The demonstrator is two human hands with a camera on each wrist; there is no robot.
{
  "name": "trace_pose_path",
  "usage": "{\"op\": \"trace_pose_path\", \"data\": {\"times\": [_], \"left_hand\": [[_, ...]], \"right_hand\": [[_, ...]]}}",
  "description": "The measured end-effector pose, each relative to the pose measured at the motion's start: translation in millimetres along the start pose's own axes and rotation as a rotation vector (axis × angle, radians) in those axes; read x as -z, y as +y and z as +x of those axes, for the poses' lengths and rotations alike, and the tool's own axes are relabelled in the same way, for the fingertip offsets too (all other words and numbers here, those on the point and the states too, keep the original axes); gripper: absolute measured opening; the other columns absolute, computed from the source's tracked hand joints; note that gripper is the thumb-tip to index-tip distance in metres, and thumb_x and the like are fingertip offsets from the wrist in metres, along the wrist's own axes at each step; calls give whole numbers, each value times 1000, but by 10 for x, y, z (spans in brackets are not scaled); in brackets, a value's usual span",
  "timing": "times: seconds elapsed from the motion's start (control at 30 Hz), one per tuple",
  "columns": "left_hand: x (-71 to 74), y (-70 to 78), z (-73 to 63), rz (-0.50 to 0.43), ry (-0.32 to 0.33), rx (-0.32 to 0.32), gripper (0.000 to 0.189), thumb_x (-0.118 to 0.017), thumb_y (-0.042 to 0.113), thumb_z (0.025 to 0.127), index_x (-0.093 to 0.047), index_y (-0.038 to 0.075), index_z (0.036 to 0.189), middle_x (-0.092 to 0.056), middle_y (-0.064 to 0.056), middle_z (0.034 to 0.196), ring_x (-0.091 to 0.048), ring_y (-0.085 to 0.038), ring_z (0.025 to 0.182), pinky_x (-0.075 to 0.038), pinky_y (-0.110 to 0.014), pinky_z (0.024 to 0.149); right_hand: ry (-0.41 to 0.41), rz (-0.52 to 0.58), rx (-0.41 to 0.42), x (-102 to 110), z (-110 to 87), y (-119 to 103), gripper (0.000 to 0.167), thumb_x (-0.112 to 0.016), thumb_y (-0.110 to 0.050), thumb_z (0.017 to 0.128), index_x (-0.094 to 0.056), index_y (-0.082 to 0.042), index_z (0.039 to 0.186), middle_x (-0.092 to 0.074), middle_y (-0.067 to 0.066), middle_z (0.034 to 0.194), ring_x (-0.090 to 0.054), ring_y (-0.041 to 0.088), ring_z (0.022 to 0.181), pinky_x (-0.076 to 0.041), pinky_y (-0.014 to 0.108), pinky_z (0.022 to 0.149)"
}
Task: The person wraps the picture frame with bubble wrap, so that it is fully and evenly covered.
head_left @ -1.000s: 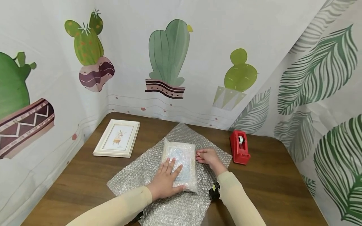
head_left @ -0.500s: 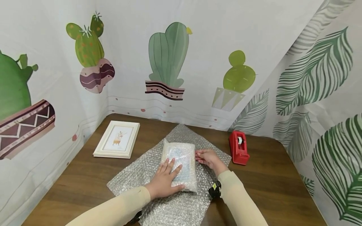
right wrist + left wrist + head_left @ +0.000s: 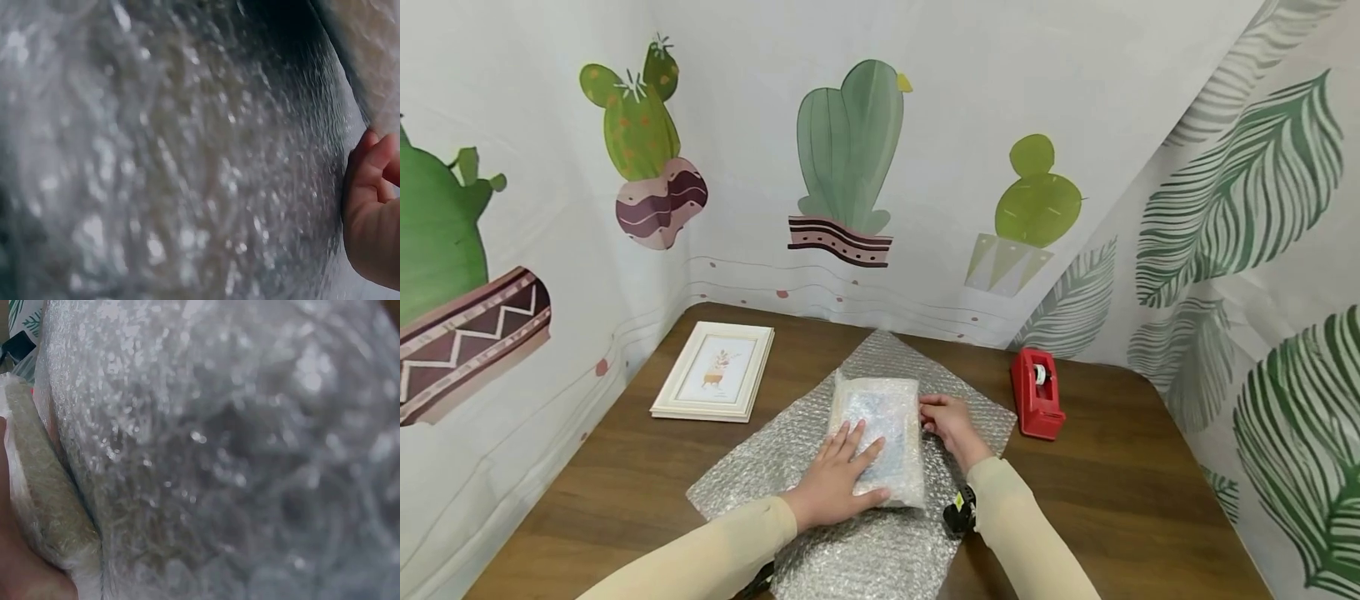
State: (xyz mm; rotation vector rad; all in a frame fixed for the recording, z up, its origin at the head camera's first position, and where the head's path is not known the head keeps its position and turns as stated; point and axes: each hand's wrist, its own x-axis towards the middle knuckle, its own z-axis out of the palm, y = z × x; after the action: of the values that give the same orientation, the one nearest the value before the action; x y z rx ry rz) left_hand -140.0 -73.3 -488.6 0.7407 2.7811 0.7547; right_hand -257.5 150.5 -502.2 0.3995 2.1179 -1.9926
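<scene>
On the table (image 3: 1135,492), a bubble-wrap sheet (image 3: 880,550) is spread beneath a package (image 3: 895,417); a picture frame (image 3: 713,372) is placed left of the sheet, a tape dispenser (image 3: 1037,395) right of it.

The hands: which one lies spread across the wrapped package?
The left hand, fingers fanned over the wrapped package; the right hand is at its right edge, fingers bent.

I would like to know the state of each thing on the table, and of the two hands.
Package: wrapped, lying flat.
Bubble wrap: spread out under the package.
Picture frame: face up, unwrapped.
Tape dispenser: upright, tape roll inside.
Left hand: fingers spread, resting on the package.
Right hand: at the package's right edge, fingers bent, grip unclear.
</scene>
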Motion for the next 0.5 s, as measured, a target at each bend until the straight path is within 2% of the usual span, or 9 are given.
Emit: {"op": "trace_pose_path", "data": {"times": [0.13,0.33,0.5], "left_hand": [[12,27,-2,1,-11,10,78,-54,59,100,-33,16,161,-15,-25,171,-12,-49,159,-17,-67,126],[17,31,6,30,-18,44,77,-55,57,99,-33,18,162,-14,-24,171,-12,-47,159,-17,-64,128],[12,65,15,75,1,40,78,-56,60,98,-36,17,160,-18,-24,171,-15,-48,158,-18,-64,128]], "right_hand": [[17,-60,12,-16,-4,-7,29,-54,9,96,-61,19,122,-61,-1,74,-56,4,62,-49,13,53],[-66,-112,10,-15,-53,-75,36,-47,6,98,-57,18,130,-66,-1,84,-56,4,69,-49,15,61],[-112,-128,13,-4,-130,-92,41,-50,1,97,-55,16,135,-68,1,90,-58,4,73,-49,17,65]]}}
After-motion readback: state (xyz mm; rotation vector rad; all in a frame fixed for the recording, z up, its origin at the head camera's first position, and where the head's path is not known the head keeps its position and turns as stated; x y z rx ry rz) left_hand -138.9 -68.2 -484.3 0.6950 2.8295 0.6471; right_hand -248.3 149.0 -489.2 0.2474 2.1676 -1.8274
